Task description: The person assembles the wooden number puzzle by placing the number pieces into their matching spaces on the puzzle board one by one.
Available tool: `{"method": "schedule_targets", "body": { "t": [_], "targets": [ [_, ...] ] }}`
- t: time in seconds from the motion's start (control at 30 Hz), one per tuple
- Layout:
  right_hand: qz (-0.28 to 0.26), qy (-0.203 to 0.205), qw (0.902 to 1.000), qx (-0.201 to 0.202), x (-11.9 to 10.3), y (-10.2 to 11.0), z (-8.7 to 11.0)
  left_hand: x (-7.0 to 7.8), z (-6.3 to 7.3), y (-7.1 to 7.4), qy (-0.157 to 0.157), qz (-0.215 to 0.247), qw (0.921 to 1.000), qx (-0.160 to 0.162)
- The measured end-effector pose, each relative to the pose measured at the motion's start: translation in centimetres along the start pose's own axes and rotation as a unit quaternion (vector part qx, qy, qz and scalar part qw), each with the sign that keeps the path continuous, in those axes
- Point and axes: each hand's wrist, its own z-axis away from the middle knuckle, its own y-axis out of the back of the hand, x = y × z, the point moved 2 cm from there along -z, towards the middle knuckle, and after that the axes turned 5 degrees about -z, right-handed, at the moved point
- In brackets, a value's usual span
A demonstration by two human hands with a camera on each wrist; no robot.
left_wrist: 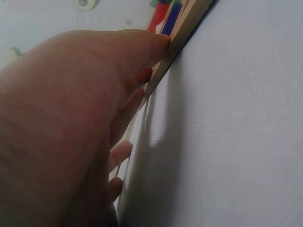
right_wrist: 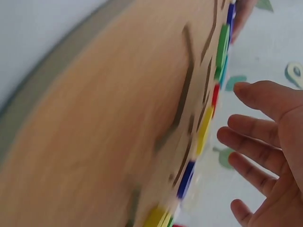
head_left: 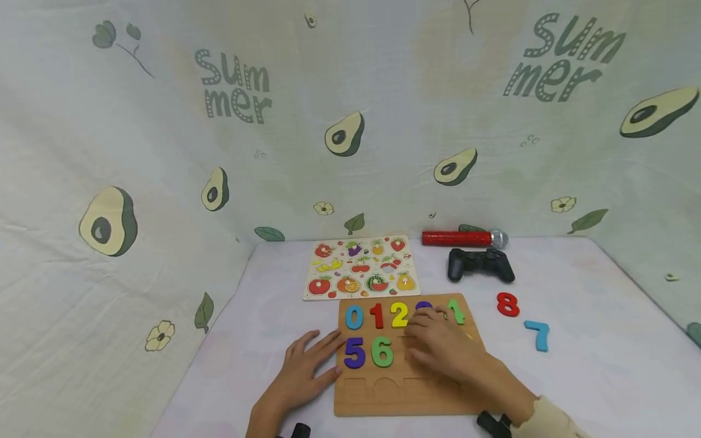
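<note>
A wooden number puzzle board (head_left: 383, 406) lies on the table. In it sit a blue 0 (head_left: 354, 317), red 1 (head_left: 376, 316), yellow 2 (head_left: 399, 314), green 4 (head_left: 456, 311), purple 5 (head_left: 355, 353) and green 6 (head_left: 382, 351). My left hand (head_left: 305, 372) rests at the board's left edge, thumb and fingertips touching it. Over the board's right half hovers my right hand (head_left: 446, 348), fingers spread and holding nothing in the right wrist view. It partly hides a purple number (head_left: 423, 305) and a yellow piece (right_wrist: 155, 216).
To the right of the board lie a red 8 (head_left: 508, 305) and a blue 7 (head_left: 539, 336). Behind it are a fruit picture board (head_left: 339, 249), a black game controller (head_left: 481, 264) and a red microphone (head_left: 456, 238). A printed cloth (head_left: 383, 194) backs the table.
</note>
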Motion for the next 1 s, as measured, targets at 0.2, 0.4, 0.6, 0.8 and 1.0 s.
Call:
{"method": "schedule_targets", "body": {
  "t": [0.2, 0.4, 0.6, 0.8, 1.0],
  "targets": [
    [-0.011, -0.011, 0.9997, 0.020, 2.1, 1.0, 1.5, -0.3, 0.2, -0.2, 0.000, 0.000, 1.0000, 0.007],
    [0.014, -0.014, 0.9991, 0.037, 3.1, 1.9, 2.1, -0.6, 0.4, -0.2, -0.003, 0.000, 0.9997, 0.025],
    [0.018, -0.063, 0.9974, 0.032, 4.3, 2.7, 3.7, -0.5, 0.3, -0.4, -0.007, 0.005, 0.9998, 0.019],
    [0.024, -0.083, 0.9954, 0.042, 5.9, 3.4, 5.5, -0.4, 0.3, -0.4, -0.003, 0.000, 0.9999, 0.013],
    [0.042, -0.105, 0.9918, 0.060, 7.4, 3.9, 7.3, -0.2, 0.1, -0.3, -0.005, -0.002, 0.9999, 0.010]
  ]
}}
